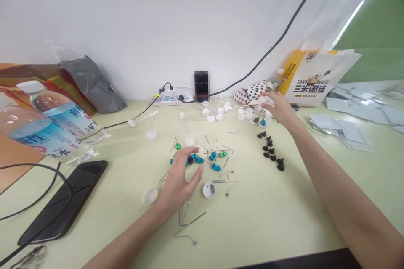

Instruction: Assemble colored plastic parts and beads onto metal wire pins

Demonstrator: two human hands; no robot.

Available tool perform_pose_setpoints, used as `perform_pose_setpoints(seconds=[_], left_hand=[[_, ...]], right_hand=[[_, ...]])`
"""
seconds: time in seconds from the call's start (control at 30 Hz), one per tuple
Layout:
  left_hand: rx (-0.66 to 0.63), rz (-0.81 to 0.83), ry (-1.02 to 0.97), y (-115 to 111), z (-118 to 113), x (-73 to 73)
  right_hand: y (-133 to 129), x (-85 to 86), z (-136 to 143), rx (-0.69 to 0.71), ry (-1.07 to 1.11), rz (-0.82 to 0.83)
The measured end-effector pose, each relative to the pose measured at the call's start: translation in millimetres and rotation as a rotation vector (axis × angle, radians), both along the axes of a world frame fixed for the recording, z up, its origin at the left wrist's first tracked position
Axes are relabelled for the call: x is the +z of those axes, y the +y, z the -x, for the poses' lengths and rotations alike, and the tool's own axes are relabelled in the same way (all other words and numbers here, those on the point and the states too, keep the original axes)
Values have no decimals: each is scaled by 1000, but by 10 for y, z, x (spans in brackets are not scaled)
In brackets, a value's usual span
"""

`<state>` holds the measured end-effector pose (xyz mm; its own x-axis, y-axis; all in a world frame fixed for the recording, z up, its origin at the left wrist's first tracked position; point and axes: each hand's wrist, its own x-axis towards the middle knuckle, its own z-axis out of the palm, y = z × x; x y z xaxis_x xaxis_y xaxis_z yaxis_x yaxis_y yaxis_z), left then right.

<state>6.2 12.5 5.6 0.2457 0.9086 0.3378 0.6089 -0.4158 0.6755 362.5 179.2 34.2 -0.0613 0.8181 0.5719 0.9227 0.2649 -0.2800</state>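
My left hand (181, 176) hovers over the middle of the table, thumb and fingers apart with nothing between them. Under and beside it lie blue knob-like parts (216, 167), green ones (222, 154) and thin bent metal rods (224, 166). A round white cap (209, 190) with tiny dark pieces inside sits just right of that hand. Farther back on the right, my right hand (276, 107) has its fingers closed around something whitish beside a patterned pouch (251, 93); what it holds is unclear. Below it stands a small clear cup (265, 122) with a blue and a dark part.
Black knobs (273, 151) form a line at the right. White caps (211, 118) and clear tubes lie near the power strip (168, 100). Bottles (67, 111) and a phone (65, 201) occupy the left; a paper bag (315, 77) and flat packets (350, 132) the right.
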Motion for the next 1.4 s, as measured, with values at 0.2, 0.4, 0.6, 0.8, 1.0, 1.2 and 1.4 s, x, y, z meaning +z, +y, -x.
perform_pose_setpoints(seconds=[0.2, 0.4, 0.6, 0.8, 1.0, 1.2, 1.4], left_hand=[[-30, -26, 35, 13, 2, 7], [-19, -44, 108, 92, 49, -6], [-38, -114, 273, 197, 126, -99], [-135, -222, 399, 218, 92, -143], [-368, -268, 513, 285, -79, -156], [-501, -220, 469, 371, -138, -136], [-502, -242, 527, 273, -64, -74]], right_hand=[[-83, 107, 65, -41, -55, -115], [-404, 401, 489, -207, -426, 56], [-528, 203, 669, -230, -619, 530], [-436, -39, 597, -124, -696, 744], [-404, -89, 698, -47, -745, 802], [-477, -107, 890, 64, -703, 768], [-707, -55, 968, 200, -480, 611]])
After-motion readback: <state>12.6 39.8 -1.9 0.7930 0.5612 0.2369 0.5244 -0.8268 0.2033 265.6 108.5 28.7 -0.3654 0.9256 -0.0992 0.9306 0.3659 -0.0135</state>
